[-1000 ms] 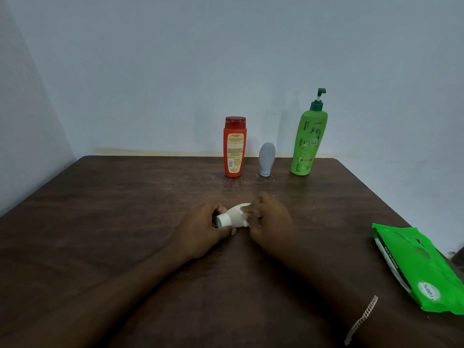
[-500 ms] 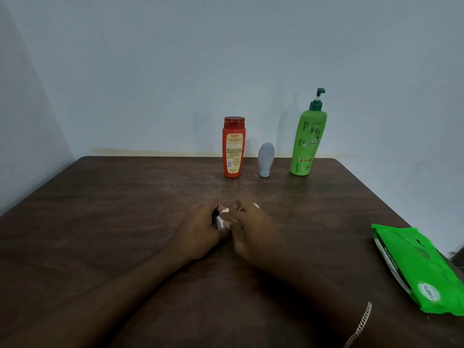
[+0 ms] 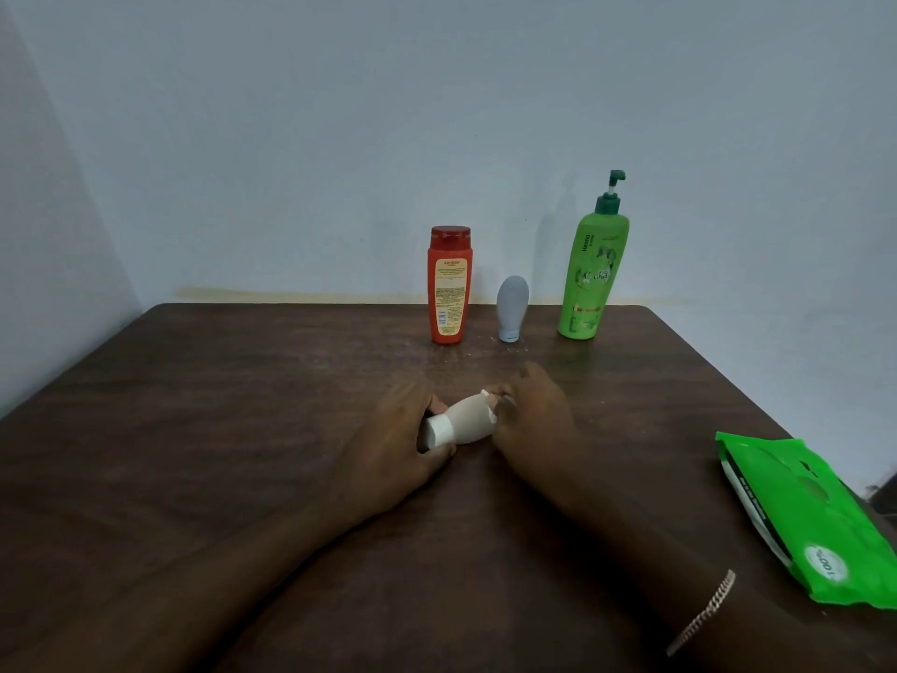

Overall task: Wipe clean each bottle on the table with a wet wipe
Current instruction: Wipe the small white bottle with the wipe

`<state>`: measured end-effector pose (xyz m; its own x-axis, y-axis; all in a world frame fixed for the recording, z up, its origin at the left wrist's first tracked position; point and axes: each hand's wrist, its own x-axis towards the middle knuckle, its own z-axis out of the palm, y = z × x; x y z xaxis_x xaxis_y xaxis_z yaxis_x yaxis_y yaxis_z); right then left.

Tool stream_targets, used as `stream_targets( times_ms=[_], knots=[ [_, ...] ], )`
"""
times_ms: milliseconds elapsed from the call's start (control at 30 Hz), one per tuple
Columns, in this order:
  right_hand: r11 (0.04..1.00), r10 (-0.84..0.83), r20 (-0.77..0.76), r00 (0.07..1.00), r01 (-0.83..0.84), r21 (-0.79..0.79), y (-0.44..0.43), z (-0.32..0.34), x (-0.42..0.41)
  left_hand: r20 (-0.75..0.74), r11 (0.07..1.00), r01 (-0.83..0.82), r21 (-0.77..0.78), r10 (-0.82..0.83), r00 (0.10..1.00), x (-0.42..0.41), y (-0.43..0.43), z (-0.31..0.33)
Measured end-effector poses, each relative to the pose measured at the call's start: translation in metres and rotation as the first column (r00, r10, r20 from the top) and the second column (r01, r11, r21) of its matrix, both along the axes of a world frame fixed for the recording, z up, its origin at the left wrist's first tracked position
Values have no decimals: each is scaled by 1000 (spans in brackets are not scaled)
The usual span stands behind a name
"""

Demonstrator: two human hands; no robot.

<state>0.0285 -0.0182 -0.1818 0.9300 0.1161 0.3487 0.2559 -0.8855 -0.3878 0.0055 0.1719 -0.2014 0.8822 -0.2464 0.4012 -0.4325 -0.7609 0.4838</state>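
The small bottle lay nearly on its side between the two hands, low over the middle of the desk; I could not tell whether it touched the wood. The left hand was closed round the white cap end. To my eye that was to steady the bottle and leave its pale body bare for rubbing. The right hand was curled over the base end, with scraps of white wipe showing at its fingertips, so it was gripping the wipe against the bottle. Holding the bottle sideways, one hand at each end, seemed a sensible way to turn it and reach all round. At the back of the desk, close to the wall, stood the red bottle, the grey tube resting on its cap, and the green pump bottle. They were upright in a row and apart from one another, likely parked out of the way while waiting their turn. I could not tell whether any had been wiped. The green pack of wipes lay flat near the desk's right edge, beside the right forearm with its bracelet, and I judged it handy for drawing a fresh sheet.
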Motion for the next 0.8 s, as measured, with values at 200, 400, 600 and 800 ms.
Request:
stream_targets(
  times_ms=[200, 400, 600, 800],
  knots=[
    [976, 200, -43, 979, -203, -80, 31, 1, -23, 30, 1000, 24, 9, -25, 999, 4, 0, -4],
    [981, 177, 19, 984, -175, -80, 18, 6, -20, 94, 998, 36, 51, -41, 995, 6, 0, -4],
    [992, -10, -20, 1000, 12, 124, -19, 11, -2, 216, 989, 87, 121, -112, 970, 8, 0, -4],
    [996, 5, -41, 999, -1, 86, -1, 16, -12, 306, 969, 101, 224, -168, 937, 4, -2, -1]
  ],
)
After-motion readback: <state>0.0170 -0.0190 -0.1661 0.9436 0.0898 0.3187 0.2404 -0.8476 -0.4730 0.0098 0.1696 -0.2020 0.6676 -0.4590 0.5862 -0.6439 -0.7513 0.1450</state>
